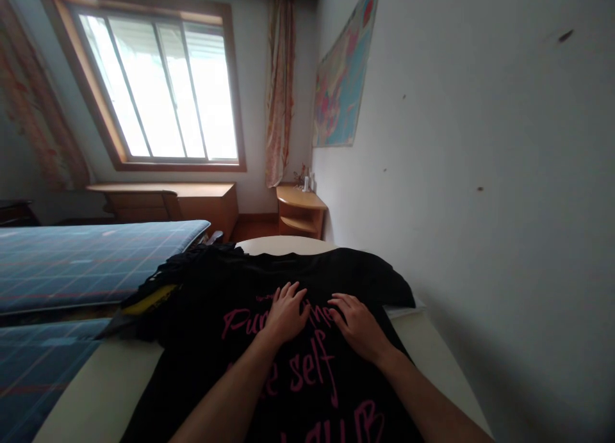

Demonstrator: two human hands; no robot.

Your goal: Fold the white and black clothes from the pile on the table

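Observation:
A black T-shirt (288, 273) with pink lettering lies spread face up on a pale round table (446, 366). On its chest print rests my left hand (288, 312), palm down with the fingers spread. My right hand (353, 324) lies on the shirt a little to the right, fingers stretched and slightly bent, gripping nothing. Part of the lettering is covered by both hands and the left forearm. Bunched dark cloth (192, 270) with a yellow patch sits at the shirt's left sleeve side.
Left of the table is a bed with a blue plaid mattress (96, 257). A white wall (480, 238) runs close along the right. Farther back stand a wooden desk (211, 190) below the window (163, 88) and a small corner shelf (302, 200).

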